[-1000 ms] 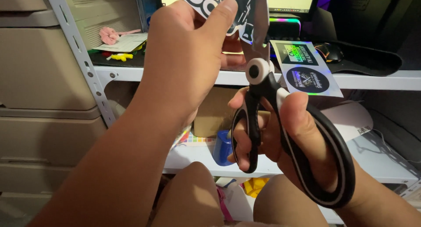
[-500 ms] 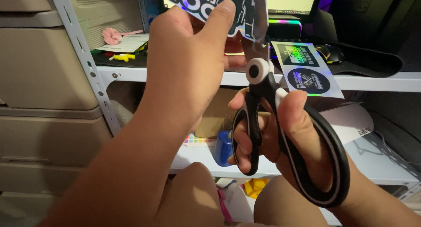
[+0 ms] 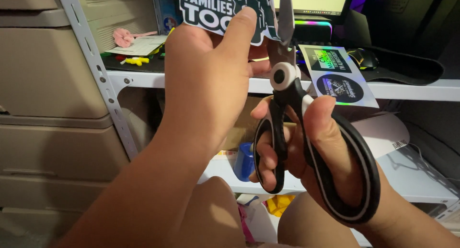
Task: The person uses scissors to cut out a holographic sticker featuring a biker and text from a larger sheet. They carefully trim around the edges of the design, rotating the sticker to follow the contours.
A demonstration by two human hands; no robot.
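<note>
The left hand (image 3: 211,80) is raised in front of a white metal shelf (image 3: 407,89), pinching a dark die-cut sticker sheet with white lettering (image 3: 215,8) between the thumb and the fingers behind it; the thumb lies flat on the sheet's printed face near its lower edge. The right hand (image 3: 306,147) is closed round the handles of a pair of black-and-white scissors (image 3: 287,85), fingers threaded through the smaller loop and the thumb side resting in the large loop. The blades point upward and stand slightly parted, with the right edge of the sticker sheet between them, just beside the left thumb tip. The round white pivot sits level with the shelf's front edge.

On the shelf, just right of the scissors, a white sheet carrying a rectangular and a round holographic sticker (image 3: 338,75) overhangs the front edge. Toward the shelf's left end lie loose papers (image 3: 136,46) with a pink flower-shaped piece (image 3: 122,37) and a small yellow item (image 3: 136,61) beside them. At the back a lit screen (image 3: 311,0) glows above a strip of coloured light.

On the lower shelf, a blue cylindrical cup (image 3: 244,162) stands behind the right hand's fingers; what it holds cannot be told. Beige plastic drawers (image 3: 48,109) stand to the left of the shelf's upright, all closed.
</note>
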